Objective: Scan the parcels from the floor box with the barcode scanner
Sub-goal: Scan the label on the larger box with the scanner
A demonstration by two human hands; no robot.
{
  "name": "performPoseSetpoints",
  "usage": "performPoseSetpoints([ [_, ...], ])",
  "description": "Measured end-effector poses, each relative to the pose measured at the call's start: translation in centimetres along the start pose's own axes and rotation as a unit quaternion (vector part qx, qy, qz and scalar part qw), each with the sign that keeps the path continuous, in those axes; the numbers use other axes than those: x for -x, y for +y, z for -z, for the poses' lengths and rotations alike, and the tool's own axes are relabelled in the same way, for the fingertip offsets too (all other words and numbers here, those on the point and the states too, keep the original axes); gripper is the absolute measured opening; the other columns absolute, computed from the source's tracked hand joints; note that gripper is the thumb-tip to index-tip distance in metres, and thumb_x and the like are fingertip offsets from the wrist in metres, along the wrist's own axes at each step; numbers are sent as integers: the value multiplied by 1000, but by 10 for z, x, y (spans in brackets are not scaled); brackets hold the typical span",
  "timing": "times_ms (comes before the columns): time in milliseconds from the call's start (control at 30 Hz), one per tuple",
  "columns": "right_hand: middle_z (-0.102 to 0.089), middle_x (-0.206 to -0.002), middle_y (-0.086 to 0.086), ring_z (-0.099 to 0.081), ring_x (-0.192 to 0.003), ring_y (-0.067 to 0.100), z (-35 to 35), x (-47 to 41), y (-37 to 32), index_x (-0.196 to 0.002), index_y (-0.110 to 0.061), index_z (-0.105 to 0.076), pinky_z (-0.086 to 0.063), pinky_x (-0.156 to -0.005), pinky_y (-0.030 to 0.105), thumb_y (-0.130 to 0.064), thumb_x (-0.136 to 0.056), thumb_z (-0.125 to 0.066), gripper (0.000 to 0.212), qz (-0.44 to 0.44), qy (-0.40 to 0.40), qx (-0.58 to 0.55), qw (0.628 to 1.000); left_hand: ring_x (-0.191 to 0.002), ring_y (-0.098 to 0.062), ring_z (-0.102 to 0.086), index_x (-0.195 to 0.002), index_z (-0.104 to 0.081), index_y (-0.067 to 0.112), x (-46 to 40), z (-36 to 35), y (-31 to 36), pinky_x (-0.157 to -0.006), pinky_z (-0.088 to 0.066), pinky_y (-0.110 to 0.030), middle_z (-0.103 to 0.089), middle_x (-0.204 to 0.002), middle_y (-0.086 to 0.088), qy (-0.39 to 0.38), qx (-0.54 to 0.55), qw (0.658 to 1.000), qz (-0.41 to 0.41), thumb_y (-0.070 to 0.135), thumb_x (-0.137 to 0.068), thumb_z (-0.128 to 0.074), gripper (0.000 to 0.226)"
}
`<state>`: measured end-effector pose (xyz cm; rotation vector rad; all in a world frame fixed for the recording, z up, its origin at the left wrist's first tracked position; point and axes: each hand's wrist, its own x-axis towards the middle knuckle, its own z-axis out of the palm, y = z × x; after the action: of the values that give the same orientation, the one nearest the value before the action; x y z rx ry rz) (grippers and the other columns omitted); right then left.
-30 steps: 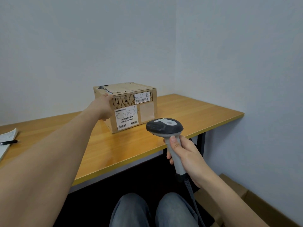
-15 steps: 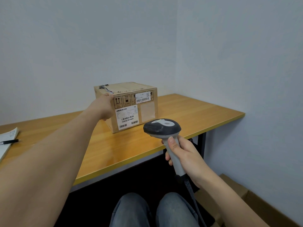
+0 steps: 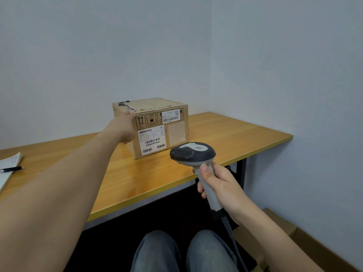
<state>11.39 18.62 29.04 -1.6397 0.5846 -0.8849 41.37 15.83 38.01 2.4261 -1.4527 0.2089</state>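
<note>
Since a second ago the barcode scanner (image 3: 193,154) has drifted a little left and lower, its head now overlapping more of the table's near edge, while the parcel (image 3: 153,126) and the hand on it have not shifted.

Head view: the parcel, a brown cardboard box, stands upright on the wooden table (image 3: 225,138), toward the far side and about midway along it. Its near face carries a large white shipping label (image 3: 152,142) with several barcodes at lower left and a smaller white label (image 3: 170,117) at upper right, beside printed handling symbols. The left hand (image 3: 125,129) reaches across the table and rests against the parcel's left side, thumb lying on the upper left corner; the fingers are hidden behind the box, so I cannot tell whether they curl or lie flat. The right hand (image 3: 220,185) is wrapped around the scanner's grey handle, thumb laid along its back, holding it near the table's front edge with the dark head turned toward the parcel. A cable (image 3: 228,230) hangs from the handle's base. At the far left edge of the table lies a notepad (image 3: 8,167) with a black pen (image 3: 11,169) across it. On the floor at lower right, part of an open cardboard box (image 3: 286,232) shows.
</note>
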Motion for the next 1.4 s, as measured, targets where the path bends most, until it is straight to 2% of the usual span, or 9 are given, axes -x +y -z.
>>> performPoseSetpoints([
  [200,-59,-68,2,-55,-60,10,1,0,-1,-99,-15,-60,-46,-64,25,-53,-82,-46,44,-5,6,-4,1000,-109,-35,-57,-152,-19,12,2,2,2,-60,-49,-32,-12,-159,2,-1,7,1000,2,-17,-80,-44,81],
  [433,-57,-67,3,-54,-57,8,2,2,-2,-96,-14,-59,-47,-60,20,-36,-99,-42,28,2,8,7,1000,-94,-31,-59,-152,-22,12,4,3,4,-58,-49,-32,-15,-159,2,-1,12,1000,-5,-15,-80,-42,79],
  [833,-58,-67,4,-55,-58,9,4,1,-1,-97,-13,-60,-47,-61,21,-40,-95,-44,31,3,2,6,1000,-107,-34,-57,-151,-24,11,5,4,6,-65,-51,-34,-19,-158,1,5,-11,1000,-2,-18,-77,-48,82],
  [933,-58,-67,3,-55,-59,9,6,-1,-1,-104,-9,-60,-47,-61,22,-38,-96,-44,34,0,4,12,1000,-91,-29,-57,-149,-28,11,3,4,7,-58,-48,-32,-23,-155,0,11,1,1000,-4,-16,-78,-46,78],
  [1000,-58,-68,2,-55,-59,8,9,-4,-2,-106,-8,-60,-47,-62,23,-39,-96,-45,36,-3,8,17,1000,-80,-27,-60,-143,-39,11,2,3,7,-54,-48,-32,-37,-146,-4,20,35,999,-3,-10,-78,-46,68],
  [1100,-58,-69,3,-55,-60,8,16,-11,-2,-101,-11,-59,-47,-61,22,-36,-97,-48,28,-5,19,18,1000,-90,-28,-59,-121,-56,14,-3,-1,6,-68,-52,-35,-60,-118,-7,53,112,992,12,3,-78,-51,44],
  [1200,-57,-70,3,-55,-60,9,28,-22,-3,-94,-12,-60,-46,-59,21,-26,-91,-62,15,-12,16,25,999,-99,-33,-54,-103,-56,13,-7,-2,12,-83,-49,-43,-60,-108,-11,93,66,992,56,11,-76,-53,27],
  [1300,-56,-77,5,-54,-61,12,41,-37,-6,-94,-17,-61,-45,-56,22,-20,-68,-60,26,-40,13,38,998,-109,-39,-47,-104,-58,6,-14,2,22,-92,-40,-47,-52,-113,-17,153,-23,985,73,14,-79,-52,27],
  [1400,-58,-87,11,-55,-68,17,50,-56,-7,-116,-17,-58,-46,-62,28,-14,-73,-63,44,-64,28,85,994,-115,-41,-43,-116,-58,5,-28,7,28,-97,-35,-49,-50,-121,-19,184,-27,981,50,22,-86,-50,35],
])
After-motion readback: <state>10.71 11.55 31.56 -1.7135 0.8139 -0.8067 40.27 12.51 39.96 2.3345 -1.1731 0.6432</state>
